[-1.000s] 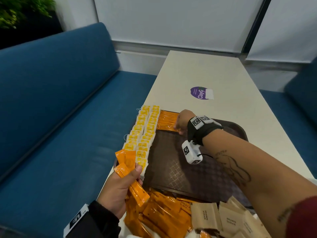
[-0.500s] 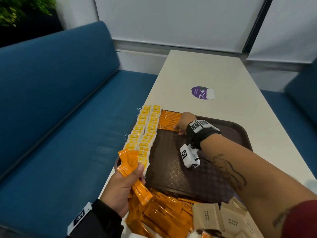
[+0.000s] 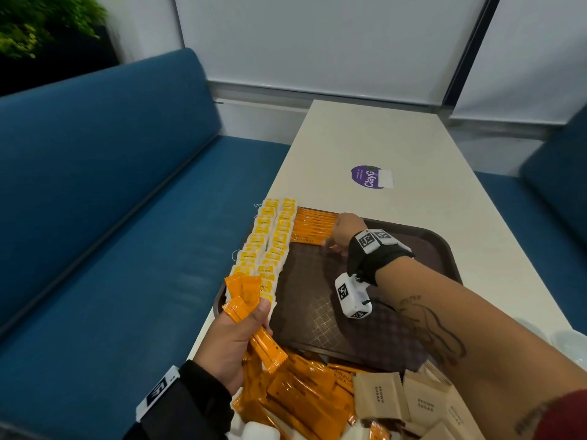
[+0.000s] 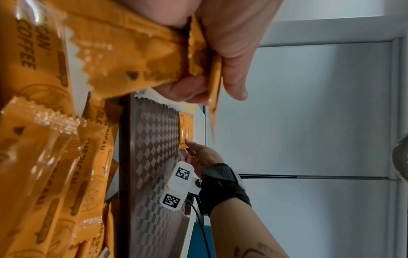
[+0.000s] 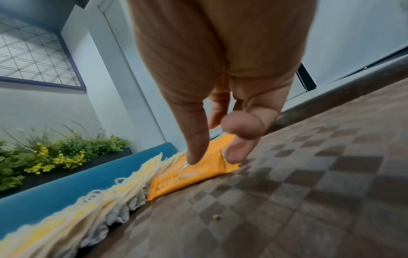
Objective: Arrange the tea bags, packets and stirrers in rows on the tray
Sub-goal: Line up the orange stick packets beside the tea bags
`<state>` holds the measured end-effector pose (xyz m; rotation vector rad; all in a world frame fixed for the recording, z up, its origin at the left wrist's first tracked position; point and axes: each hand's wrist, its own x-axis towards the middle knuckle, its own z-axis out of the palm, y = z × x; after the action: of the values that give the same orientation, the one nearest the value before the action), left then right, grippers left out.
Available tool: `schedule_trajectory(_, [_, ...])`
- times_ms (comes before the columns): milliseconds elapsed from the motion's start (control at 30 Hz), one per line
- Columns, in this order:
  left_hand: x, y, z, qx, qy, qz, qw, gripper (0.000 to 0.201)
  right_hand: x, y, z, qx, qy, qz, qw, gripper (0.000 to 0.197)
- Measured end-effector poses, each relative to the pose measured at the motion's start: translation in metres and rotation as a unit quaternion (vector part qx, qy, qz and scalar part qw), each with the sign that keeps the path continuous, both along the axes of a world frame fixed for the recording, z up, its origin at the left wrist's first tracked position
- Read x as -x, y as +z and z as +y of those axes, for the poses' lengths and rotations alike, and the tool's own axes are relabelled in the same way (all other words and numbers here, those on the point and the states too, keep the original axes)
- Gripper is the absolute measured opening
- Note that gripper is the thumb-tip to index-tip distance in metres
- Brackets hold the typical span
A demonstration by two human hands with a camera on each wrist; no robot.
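A brown tray (image 3: 314, 300) lies on the white table. Two columns of yellow tea bags (image 3: 270, 246) run down its left side. Next to them, at the far end, sits a short row of orange coffee packets (image 3: 313, 223). My right hand (image 3: 330, 242) reaches over the tray, and its straight thumb and fingertips (image 5: 236, 153) touch the nearest packet (image 5: 194, 176) of that row. My left hand (image 3: 251, 312) hovers at the tray's near left corner and grips several orange packets (image 3: 243, 296), seen close up as a bunch of packets (image 4: 137, 57) in the left wrist view.
A loose heap of orange coffee packets (image 3: 305, 395) and brown sugar packets (image 3: 400, 398) lies in front of the tray. A purple sticker (image 3: 368, 176) marks the table (image 3: 381, 138) beyond. Blue benches (image 3: 111, 217) flank the table on both sides.
My right hand has stayed at the row of orange packets, its wrist shifting slightly toward me. The left hand still holds its bunch in about the same place.
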<state>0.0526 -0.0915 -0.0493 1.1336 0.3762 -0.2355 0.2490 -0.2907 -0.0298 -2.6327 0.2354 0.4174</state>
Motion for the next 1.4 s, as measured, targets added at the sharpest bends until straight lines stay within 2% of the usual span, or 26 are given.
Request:
schedule_trajectory(67, [-0.001, 0.002, -0.001, 0.005, 0.003, 0.001, 1.0, 0.02, 0.007, 0.008, 0.0, 0.003, 0.024, -0.019, 1.0, 0.036])
schedule_trajectory(133, [-0.002, 0.006, -0.003, 0.008, 0.007, -0.003, 1.0, 0.031, 0.023, 0.022, 0.004, -0.022, 0.06, -0.036, 0.997, 0.035])
schedule_trajectory(233, [-0.003, 0.012, -0.007, 0.014, 0.006, -0.014, 1.0, 0.058, 0.074, 0.053, 0.018, -0.159, 0.135, -0.018, 0.978, 0.031])
schedule_trajectory(300, [-0.003, 0.016, -0.008, 0.033, 0.004, -0.023, 0.999, 0.059, 0.116, 0.071, 0.03, -0.199, 0.233, -0.008, 0.952, 0.031])
schedule_trajectory(367, [-0.003, 0.018, -0.008, 0.053, 0.005, -0.026, 0.998, 0.058, 0.154, 0.081, 0.041, -0.163, 0.315, -0.031, 0.935, 0.036])
schedule_trajectory(500, [0.0, 0.02, -0.008, 0.044, 0.001, -0.035, 0.998, 0.069, 0.198, 0.075, 0.054, 0.034, 0.393, -0.135, 0.909, 0.048])
schedule_trajectory(600, [0.003, 0.019, -0.009, 0.045, -0.01, -0.045, 0.998, 0.057, 0.207, 0.07, 0.054, 0.069, 0.379, -0.181, 0.905, 0.032])
schedule_trajectory(733, [0.006, 0.022, -0.01, 0.054, -0.014, -0.037, 0.998, 0.039, 0.205, 0.071, 0.048, 0.031, 0.334, -0.173, 0.926, 0.024])
schedule_trajectory(800, [0.008, 0.026, -0.01, 0.065, -0.019, -0.042, 0.997, 0.034, 0.201, 0.072, 0.041, -0.034, 0.287, -0.144, 0.946, 0.022])
schedule_trajectory(867, [0.009, 0.03, -0.009, 0.068, -0.017, -0.056, 0.996, 0.025, 0.197, 0.073, 0.033, -0.165, 0.201, -0.056, 0.964, 0.015])
schedule_trajectory(967, [0.009, 0.034, -0.008, 0.057, -0.001, -0.072, 0.996, 0.012, 0.193, 0.077, 0.024, -0.336, 0.116, 0.067, 0.932, 0.008])
schedule_trajectory(1100, [0.01, 0.038, -0.011, 0.036, -0.002, -0.078, 0.996, 0.011, 0.187, 0.078, 0.02, -0.422, 0.113, 0.11, 0.893, 0.006])
schedule_trajectory(1200, [0.009, 0.04, -0.012, 0.034, 0.001, -0.076, 0.997, 0.012, 0.183, 0.078, 0.02, -0.418, 0.116, 0.122, 0.893, 0.004])
schedule_trajectory(1267, [0.008, 0.04, -0.01, 0.015, 0.002, -0.072, 0.997, 0.011, 0.181, 0.078, 0.021, -0.36, 0.136, 0.104, 0.917, 0.004])
schedule_trajectory(1333, [0.007, 0.04, -0.007, -0.046, -0.013, -0.081, 0.996, 0.008, 0.179, 0.079, 0.025, -0.27, 0.168, 0.051, 0.947, 0.013])
schedule_trajectory(1400, [0.006, 0.042, -0.005, -0.114, -0.05, -0.1, 0.987, 0.009, 0.176, 0.078, 0.03, -0.222, 0.185, -0.023, 0.957, 0.031])
